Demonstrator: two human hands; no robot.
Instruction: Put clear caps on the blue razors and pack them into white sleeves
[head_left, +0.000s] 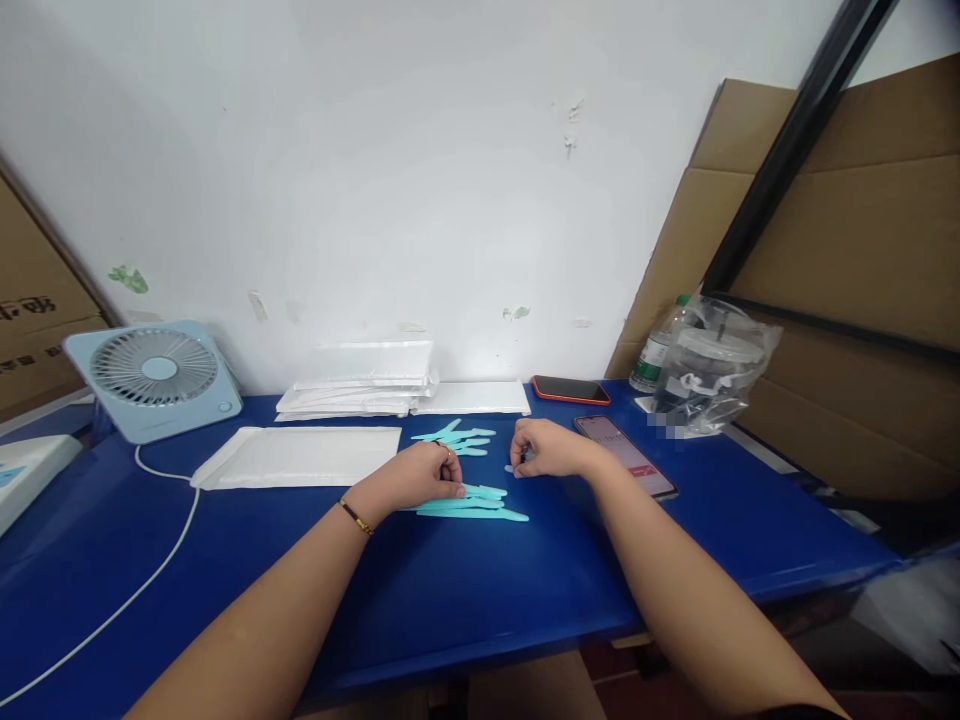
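Slim turquoise plastic sticks that look like eyebrow razors lie in two groups on the blue table. My left hand (426, 474) is closed, thumb and fingers pinched at the nearer razors (480, 505), covering their left part. Just beyond it, the farther razors (469, 441) fan out. My right hand (546, 449) is to the right of both groups, its fingertips pinched together and pointing down close to the tabletop. A small whitish translucent piece (509, 468) shows at those fingertips; the fingers hide most of it.
White padded mailers (360, 385) are piled by the wall, and another mailer (300, 457) lies nearer. A blue fan (159, 375) with a white cable stands left. A phone (637, 460) lies beside my right forearm, a red-edged phone (570, 390) behind. A bottle (651, 360) and bagged cup (712, 365) stand right.
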